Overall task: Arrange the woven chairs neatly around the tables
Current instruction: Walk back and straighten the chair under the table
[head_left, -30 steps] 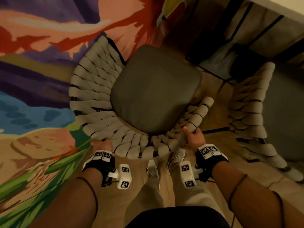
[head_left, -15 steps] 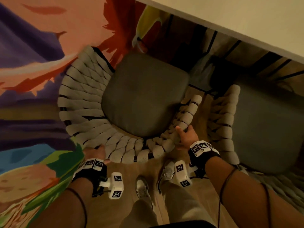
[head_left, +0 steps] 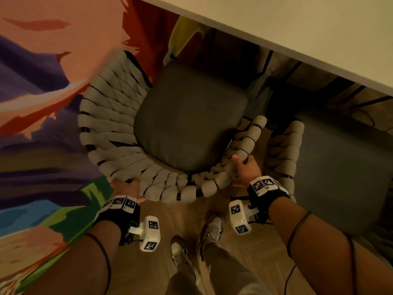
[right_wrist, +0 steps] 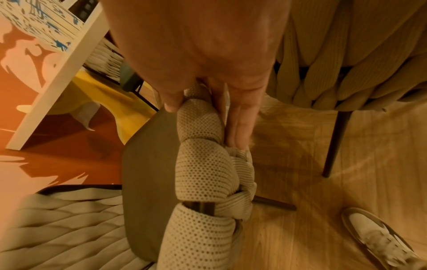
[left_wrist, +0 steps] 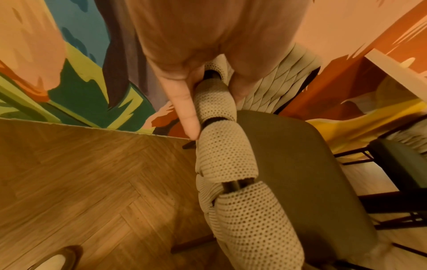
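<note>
Two hands hold a beige woven-rope chair with dark cushion: left hand and right hand curl round its padded back rim, apparently. Push evenly toward the white table, sparing the neighbouring woven chair.

The woven chair stands upright on its dark legs between the left hand and the right hand, its curved back of thick pale-grey woven cord wrapping a dark grey seat cushion. Both hands grip its rim, and its seat front lies beyond them, at the white table edge. A second woven chair of the same make stands just beside the right hand, its cushion partly under that table.
</note>
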A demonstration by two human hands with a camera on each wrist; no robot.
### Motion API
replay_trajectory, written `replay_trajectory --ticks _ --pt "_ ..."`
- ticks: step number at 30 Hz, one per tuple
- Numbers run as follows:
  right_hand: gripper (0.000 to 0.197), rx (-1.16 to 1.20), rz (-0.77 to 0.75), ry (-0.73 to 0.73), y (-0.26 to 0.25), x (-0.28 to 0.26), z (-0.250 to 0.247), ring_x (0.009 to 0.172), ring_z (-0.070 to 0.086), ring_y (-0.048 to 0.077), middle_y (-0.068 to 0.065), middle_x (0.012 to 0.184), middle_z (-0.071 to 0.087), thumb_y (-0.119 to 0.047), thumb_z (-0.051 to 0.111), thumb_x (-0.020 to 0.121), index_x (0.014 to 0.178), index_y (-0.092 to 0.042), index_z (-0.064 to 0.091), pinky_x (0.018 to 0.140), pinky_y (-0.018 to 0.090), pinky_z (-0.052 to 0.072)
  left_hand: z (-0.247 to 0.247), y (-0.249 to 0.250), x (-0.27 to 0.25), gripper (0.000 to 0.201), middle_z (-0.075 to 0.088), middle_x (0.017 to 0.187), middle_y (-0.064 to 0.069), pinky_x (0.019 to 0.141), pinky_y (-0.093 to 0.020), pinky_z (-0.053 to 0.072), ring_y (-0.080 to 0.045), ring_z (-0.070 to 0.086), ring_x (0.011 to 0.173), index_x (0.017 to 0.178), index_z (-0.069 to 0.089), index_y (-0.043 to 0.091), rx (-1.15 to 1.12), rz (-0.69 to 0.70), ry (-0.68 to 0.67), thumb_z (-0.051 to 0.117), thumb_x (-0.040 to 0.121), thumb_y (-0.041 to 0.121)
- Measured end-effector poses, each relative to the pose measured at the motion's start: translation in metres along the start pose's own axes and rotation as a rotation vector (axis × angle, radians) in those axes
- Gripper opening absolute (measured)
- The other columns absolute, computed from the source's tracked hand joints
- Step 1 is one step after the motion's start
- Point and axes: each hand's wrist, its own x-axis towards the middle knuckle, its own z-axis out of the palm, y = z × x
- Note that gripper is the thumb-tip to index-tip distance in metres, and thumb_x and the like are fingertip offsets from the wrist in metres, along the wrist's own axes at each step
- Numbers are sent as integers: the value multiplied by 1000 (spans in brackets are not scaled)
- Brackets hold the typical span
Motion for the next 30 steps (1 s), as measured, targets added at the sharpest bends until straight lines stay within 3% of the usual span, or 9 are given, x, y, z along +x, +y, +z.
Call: replay_trajectory --ticks 4,7,10,13,16,18,19,24,30 --pt "48 19 -10 10 -11 7 -10 112 60 40 12 138 51 -42 54 96 138 -22 39 70 52 60 11 13 -2 49 57 128 -11 95 -55 51 -37 56 114 137 40 20 -61 -14 -83 57 91 17" --pt "48 58 -17 20 -20 12 -20 112 60 40 12 137 51 -40 54 96 138 -21 40 73 54 59 21 23 -1 59 54 131 -12 80 -52 58 -38 60 110 141 34 16 -80 -14 -75 62 89 18" --pt "47 83 -33 25 -30 18 -31 109 61 41 14 136 52 -38 54 97 137 -18 40 74 54 58 33 32 -1 59 55 129 -14 55 -39 60 -35 65 93 142 35 15 -82 -19 -89 62 89 20" --pt "45 88 -40 -4 -33 22 -35 108 62 40 13 135 53 -37 54 97 135 -18 41 74 53 58 38 38 6 66 53 133 -16 47 -34 57 -34 66 90 145 29 15 -55 -36 -95 62 89 22" --pt "41 91 -58 18 -31 23 -31 106 63 37 10 132 55 -39 54 97 131 -19 43 75 54 59 38 43 5 81 40 146 -17 62 -44 59 -40 58 115 153 8 19 -126 -103 -92 61 91 19" --pt "42 94 -66 13 -31 22 -30 105 63 36 10 132 55 -39 53 97 131 -18 43 75 55 59 38 45 0 82 35 149 -16 80 -52 57 -42 54 120 153 5 22 -167 -118 -85 59 92 15" --pt "42 91 -65 9 -31 22 -30 106 63 36 10 132 55 -39 53 97 131 -17 43 76 55 58 38 45 -1 80 35 149 -16 80 -52 57 -42 54 120 153 7 24 -172 -113 -85 58 92 14" --pt "42 103 -60 5 -33 19 -31 110 62 38 10 133 54 -38 53 97 132 -17 43 80 58 57 40 40 -2 70 49 130 -12 73 -46 58 -34 61 89 149 19 22 -139 -43 -70 58 91 17" --pt "42 77 -69 42 -25 18 -37 109 61 34 9 133 55 -40 53 97 132 -19 44 78 57 58 41 23 -8 62 57 124 -10 61 -45 61 -29 65 80 139 37 21 -41 -27 -62 65 84 28"
